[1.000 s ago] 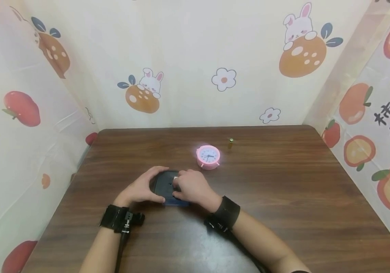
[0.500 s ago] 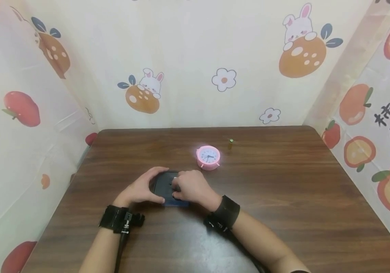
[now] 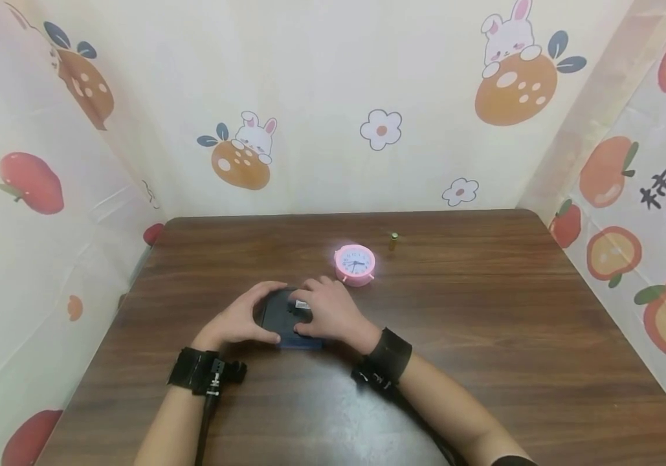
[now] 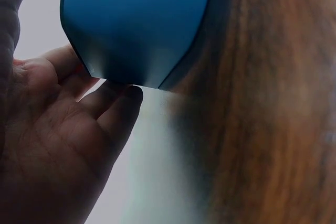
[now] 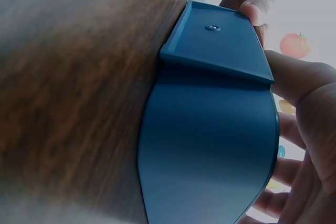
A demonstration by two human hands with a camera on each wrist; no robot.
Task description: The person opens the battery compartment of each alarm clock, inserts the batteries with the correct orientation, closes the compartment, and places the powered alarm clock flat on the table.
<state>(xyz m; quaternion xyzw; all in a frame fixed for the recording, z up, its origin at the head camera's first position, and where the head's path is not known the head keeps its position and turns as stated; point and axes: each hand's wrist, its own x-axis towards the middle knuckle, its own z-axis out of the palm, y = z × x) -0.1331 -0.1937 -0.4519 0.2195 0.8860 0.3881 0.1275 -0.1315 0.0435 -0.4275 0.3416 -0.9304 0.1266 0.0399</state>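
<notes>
A boxy device with a black back (image 3: 277, 318) and glossy blue sides (image 5: 207, 129) lies on the table. Its end has a stepped ledge with a small screw (image 5: 212, 28). My left hand (image 3: 241, 319) grips it from the left, thumb on the near edge and fingers at the far edge. Over the right part of the back is my right hand (image 3: 335, 310), thumb and fingers spread apart, with a small white label (image 3: 302, 304) showing between them. In the right wrist view the right fingers extend behind the device. What lies under the right palm is hidden.
A pink alarm clock (image 3: 355, 265) stands just beyond the right hand. Behind it to the right is a small upright cylinder with a green top (image 3: 393, 241), perhaps a battery. The brown wooden table (image 3: 484, 310) is enclosed by printed curtains (image 3: 321, 77).
My right fingers, curled together over the device's back before, have spread from the thumb, and more of the white label shows. The left hand keeps its grip. The head view has tilted down slightly.
</notes>
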